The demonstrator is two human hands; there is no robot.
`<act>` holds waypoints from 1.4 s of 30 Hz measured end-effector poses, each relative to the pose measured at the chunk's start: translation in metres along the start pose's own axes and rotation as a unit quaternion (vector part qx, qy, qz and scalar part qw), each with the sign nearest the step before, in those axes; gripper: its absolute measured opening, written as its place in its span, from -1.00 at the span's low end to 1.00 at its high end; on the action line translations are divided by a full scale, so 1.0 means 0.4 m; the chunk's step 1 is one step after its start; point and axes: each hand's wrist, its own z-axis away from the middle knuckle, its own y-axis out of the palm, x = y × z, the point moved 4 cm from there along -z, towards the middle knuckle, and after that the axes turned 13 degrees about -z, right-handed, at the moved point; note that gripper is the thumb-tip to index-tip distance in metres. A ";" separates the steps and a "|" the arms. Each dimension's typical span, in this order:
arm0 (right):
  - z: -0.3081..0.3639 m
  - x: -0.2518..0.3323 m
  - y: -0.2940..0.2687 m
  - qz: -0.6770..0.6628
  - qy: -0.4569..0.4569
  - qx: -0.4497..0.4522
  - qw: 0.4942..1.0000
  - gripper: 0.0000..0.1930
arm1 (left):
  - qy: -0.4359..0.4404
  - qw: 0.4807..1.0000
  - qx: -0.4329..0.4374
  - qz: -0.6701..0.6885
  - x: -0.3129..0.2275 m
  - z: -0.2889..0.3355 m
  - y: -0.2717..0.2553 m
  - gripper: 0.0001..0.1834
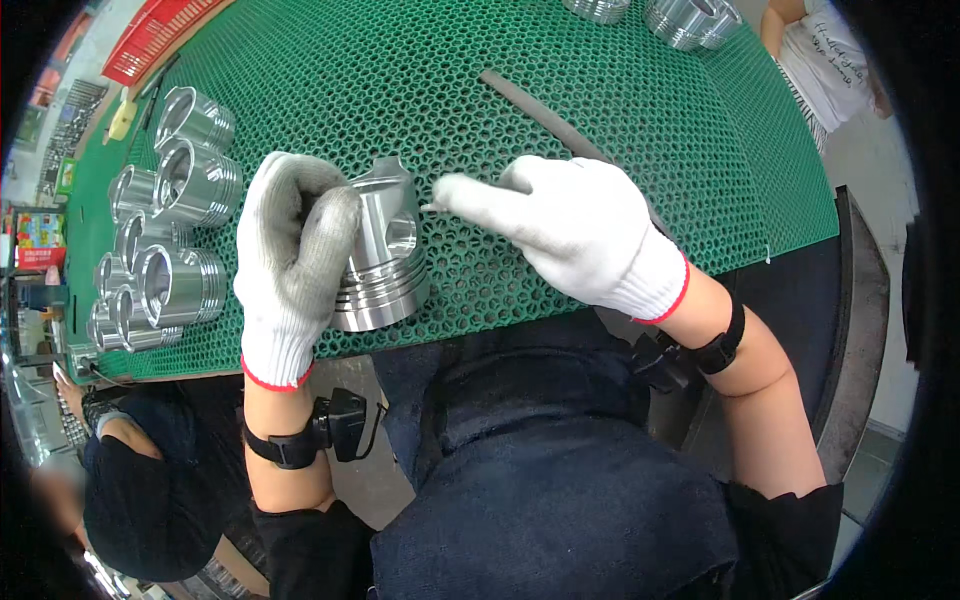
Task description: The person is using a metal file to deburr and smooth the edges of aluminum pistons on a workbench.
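Observation:
My left hand (pixel 290 240), in a white knitted glove with greyed fingers, is closed round the side of a shiny metal piston (pixel 381 300). The piston is tilted, its ringed grooves toward me and its pin hole facing right. Just right of it is my right hand (pixel 575 225), gloved too, fingers curled and the forefinger pointing at the piston. A thin pale tip juts from the right fingertips, apart from the piston; what it belongs to is hidden. A long grey file-like bar (pixel 540 112) lies on the green mat (pixel 400 90), running behind my right hand.
Several finished-looking pistons (pixel 185 285) stand clustered at the left, and more (pixel 690 20) at the far right. A red basket (pixel 155 35) is at the far left corner. One person (pixel 150 480) is at lower left, another (pixel 825 60) beyond the right edge.

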 end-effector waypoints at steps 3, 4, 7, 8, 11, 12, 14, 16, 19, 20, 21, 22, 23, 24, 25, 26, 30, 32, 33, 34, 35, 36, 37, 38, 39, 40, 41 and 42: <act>0.003 0.005 0.006 0.033 -0.044 -0.005 0.998 -0.60 | 0.010 0.998 -0.010 -0.066 -0.004 0.026 -0.013 -0.92; 0.006 0.014 0.005 0.029 -0.046 -0.015 0.998 -0.57 | 0.008 0.997 -0.019 -0.074 -0.006 0.038 -0.018 -0.90; 0.015 0.054 0.010 0.011 -0.019 0.005 1.000 -0.54 | 0.094 0.986 -0.058 -0.128 -0.050 0.090 -0.027 -0.87; 0.020 0.069 0.004 0.008 0.000 0.029 1.000 -0.54 | 0.119 0.978 -0.058 -0.162 -0.074 0.116 -0.025 -0.82; 0.037 0.069 0.009 -0.124 0.065 0.145 0.979 -0.61 | 0.185 0.948 -0.015 -0.260 -0.124 0.189 0.003 -0.67; 0.039 0.062 0.008 -0.227 0.076 0.168 0.956 -0.63 | 0.206 0.935 0.011 -0.288 -0.130 0.208 0.011 -0.63; 0.064 0.025 0.017 -0.377 0.232 0.244 0.863 -0.66 | 0.243 0.920 0.050 -0.302 -0.129 0.229 0.011 -0.54; 0.095 -0.011 0.018 -0.478 0.407 0.201 0.752 -0.65 | 0.242 0.922 0.008 -0.303 -0.115 0.226 -0.018 -0.55; 0.106 -0.021 0.021 -0.487 0.405 0.161 0.757 -0.66 | 0.155 0.949 -0.062 -0.268 -0.102 0.201 -0.061 -0.49; 0.109 -0.017 0.023 -0.490 0.396 0.158 0.761 -0.66 | 0.158 0.937 -0.043 -0.309 -0.108 0.194 -0.058 -0.51; 0.108 -0.011 0.017 -0.503 0.368 0.149 0.768 -0.65 | 0.159 0.930 -0.059 -0.327 -0.120 0.190 -0.055 -0.53; 0.114 -0.010 0.011 -0.513 0.388 0.138 0.753 -0.64 | 0.204 0.918 -0.011 -0.339 -0.139 0.192 -0.033 -0.56; 0.123 -0.012 0.003 -0.503 0.428 0.135 0.738 -0.63 | 0.269 0.906 0.018 -0.326 -0.157 0.193 -0.017 -0.59; 0.128 -0.010 -0.016 -0.515 0.439 0.116 0.727 -0.61 | 0.273 0.913 0.014 -0.302 -0.166 0.191 -0.011 -0.62; 0.126 -0.006 -0.034 -0.537 0.430 0.093 0.720 -0.60 | 0.310 0.911 -0.006 -0.271 -0.171 0.186 -0.010 -0.61; 0.122 -0.010 -0.052 -0.535 0.421 0.068 0.729 -0.58 | 0.264 0.928 -0.032 -0.261 -0.162 0.177 -0.017 -0.60; 0.078 -0.015 -0.095 -0.516 0.296 -0.048 0.802 -0.59 | 0.277 0.895 0.039 -0.347 -0.100 0.150 -0.012 -0.66; 0.038 -0.010 -0.056 -0.289 0.113 0.016 0.950 -0.64 | 0.254 0.909 0.049 -0.326 -0.069 0.137 -0.012 -0.67; 0.033 -0.008 -0.034 -0.085 0.048 0.082 0.992 -0.62 | 0.235 0.909 0.078 -0.336 -0.058 0.131 -0.005 -0.66; 0.029 -0.003 -0.021 -0.014 -0.021 0.052 0.998 -0.57 | 0.216 0.917 0.070 -0.328 -0.057 0.129 -0.001 -0.62; 0.034 -0.006 -0.010 -0.019 -0.021 0.055 0.998 -0.58 | 0.248 0.917 0.047 -0.310 -0.073 0.131 0.000 -0.65; 0.037 -0.004 0.003 0.005 -0.025 0.065 0.998 -0.64 | 0.247 0.918 0.049 -0.307 -0.084 0.128 0.004 -0.68; 0.042 -0.002 0.011 0.034 -0.015 0.070 0.997 -0.70 | 0.214 0.923 0.065 -0.314 -0.094 0.123 0.009 -0.71; 0.045 -0.004 0.016 -0.018 0.029 0.093 0.995 -0.71 | 0.231 0.917 0.074 -0.316 -0.111 0.116 0.012 -0.71; 0.047 -0.006 0.018 -0.070 0.072 0.116 0.988 -0.71 | 0.252 0.908 0.079 -0.326 -0.131 0.111 0.014 -0.70; 0.047 -0.002 0.013 -0.135 0.086 0.125 0.979 -0.72 | 0.233 0.917 0.100 -0.308 -0.139 0.098 0.007 -0.69; 0.046 -0.004 0.009 -0.188 0.120 0.143 0.964 -0.71 | 0.262 0.908 0.124 -0.303 -0.153 0.089 0.008 -0.67; 0.043 -0.004 0.003 -0.253 0.131 0.151 0.947 -0.70 | 0.250 0.890 0.188 -0.333 -0.150 0.074 0.002 -0.67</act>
